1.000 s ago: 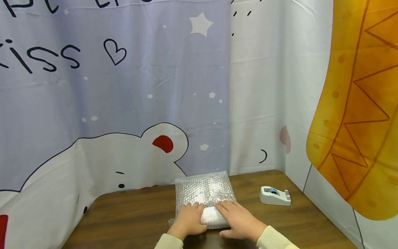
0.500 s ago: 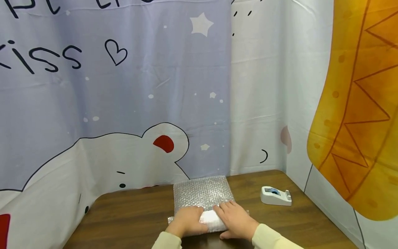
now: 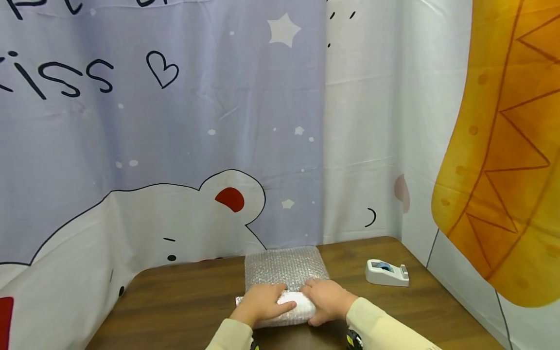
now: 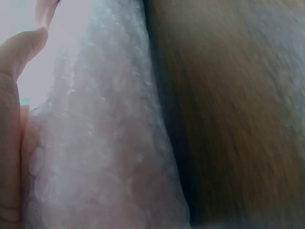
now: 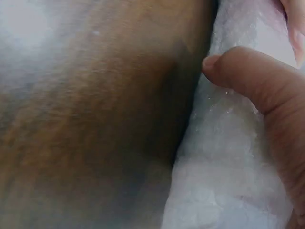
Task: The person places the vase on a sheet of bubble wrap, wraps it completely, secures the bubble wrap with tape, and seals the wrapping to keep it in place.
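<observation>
A sheet of clear bubble wrap (image 3: 284,266) lies on the wooden table, its near end wrapped into a thick bundle around something white (image 3: 299,302). What the white thing is cannot be made out. My left hand (image 3: 259,302) grips the left part of the bundle, thumb along its top. On the right part, my right hand (image 3: 329,298) holds it with the fingers over the far side and the thumb on the near side. Up close, the left wrist view shows bubbled plastic (image 4: 105,143) beside a thumb; in the right wrist view the thumb (image 5: 238,71) bends over the wrap.
A white tape dispenser (image 3: 387,273) with a blue core stands on the right of the wooden table (image 3: 183,301). Behind and to the right hangs a printed curtain (image 3: 175,136), touching the table's far edge.
The flat sheet has slid slightly nearer over the second. Both hands have moved from lying flatter on the bundle to curling around it, and my left thumb now reaches across the white part.
</observation>
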A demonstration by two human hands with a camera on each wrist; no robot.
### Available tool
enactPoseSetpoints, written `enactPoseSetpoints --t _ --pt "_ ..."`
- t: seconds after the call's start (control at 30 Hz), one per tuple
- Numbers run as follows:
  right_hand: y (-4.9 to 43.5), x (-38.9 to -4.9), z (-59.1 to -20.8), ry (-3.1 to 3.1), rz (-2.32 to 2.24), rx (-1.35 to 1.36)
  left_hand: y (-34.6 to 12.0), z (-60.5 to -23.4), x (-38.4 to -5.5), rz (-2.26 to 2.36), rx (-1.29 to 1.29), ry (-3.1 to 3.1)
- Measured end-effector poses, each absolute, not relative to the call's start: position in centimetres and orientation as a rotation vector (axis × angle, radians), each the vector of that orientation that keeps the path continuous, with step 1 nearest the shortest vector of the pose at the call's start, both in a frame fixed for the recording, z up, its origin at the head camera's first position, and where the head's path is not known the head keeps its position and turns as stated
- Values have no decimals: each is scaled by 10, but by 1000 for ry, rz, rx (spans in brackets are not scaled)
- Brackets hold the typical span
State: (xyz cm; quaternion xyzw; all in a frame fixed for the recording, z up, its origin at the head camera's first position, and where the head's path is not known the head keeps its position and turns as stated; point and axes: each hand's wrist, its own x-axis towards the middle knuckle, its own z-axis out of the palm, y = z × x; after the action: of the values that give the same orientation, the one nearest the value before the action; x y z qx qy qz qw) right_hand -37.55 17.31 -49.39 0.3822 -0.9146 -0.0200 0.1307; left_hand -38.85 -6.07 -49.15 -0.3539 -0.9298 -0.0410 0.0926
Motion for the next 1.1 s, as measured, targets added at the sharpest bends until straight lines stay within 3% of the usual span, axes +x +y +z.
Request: enactPoseSetpoints --t 0.4,0.7,1.1 --pt "172 -391 -481 -3032 412 1087 -57 -489 -355 151 -892 -2660" --pt "169 -401 -474 -3153 518 1066 -68 -504 -374 114 -918 -2604" --pt "180 -379 -480 -2573 -90 1064 -70 -504 -402 -134 -958 -2708"
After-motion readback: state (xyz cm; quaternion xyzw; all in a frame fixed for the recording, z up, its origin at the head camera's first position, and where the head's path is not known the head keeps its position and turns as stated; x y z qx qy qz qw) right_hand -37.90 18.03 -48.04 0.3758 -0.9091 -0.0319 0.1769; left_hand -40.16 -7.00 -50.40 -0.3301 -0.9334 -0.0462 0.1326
